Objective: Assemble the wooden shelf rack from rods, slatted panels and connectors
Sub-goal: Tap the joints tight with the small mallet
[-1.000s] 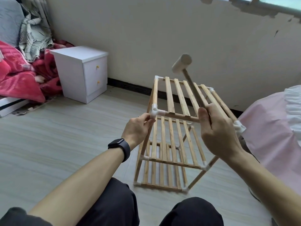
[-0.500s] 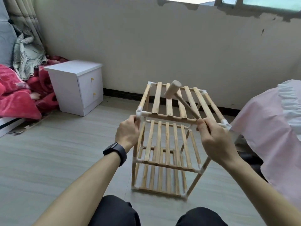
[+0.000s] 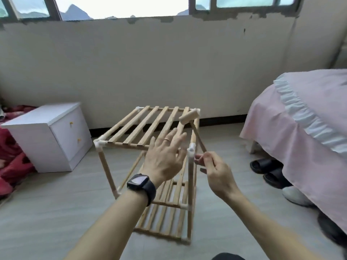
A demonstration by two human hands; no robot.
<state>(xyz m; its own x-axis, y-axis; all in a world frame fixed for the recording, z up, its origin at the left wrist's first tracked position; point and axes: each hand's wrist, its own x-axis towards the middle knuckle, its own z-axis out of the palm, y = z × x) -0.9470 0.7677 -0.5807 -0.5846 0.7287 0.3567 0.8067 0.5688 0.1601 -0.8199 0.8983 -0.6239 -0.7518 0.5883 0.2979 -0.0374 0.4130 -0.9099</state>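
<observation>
The wooden shelf rack (image 3: 131, 128) stands upright on the floor, three slatted tiers joined by white corner connectors (image 3: 99, 144). My left hand (image 3: 165, 156) hovers with fingers spread over the front rail of the top panel, near its right side. My right hand (image 3: 216, 171) grips the thin handle of a small wooden mallet (image 3: 189, 116) just right of the front right connector (image 3: 191, 151). The mallet head sits above the top panel's right edge.
A white two-drawer nightstand (image 3: 54, 132) stands left of the rack. A bed with a pink cover (image 3: 300, 128) is at the right, with black slippers (image 3: 266, 166) and a white shoe (image 3: 294, 196) under its edge. Red bedding (image 3: 11, 166) lies at far left.
My left hand has let go of the front left connector and moved right, fingers now spread. The rack appears turned and farther away. The mallet head has swung to the right edge.
</observation>
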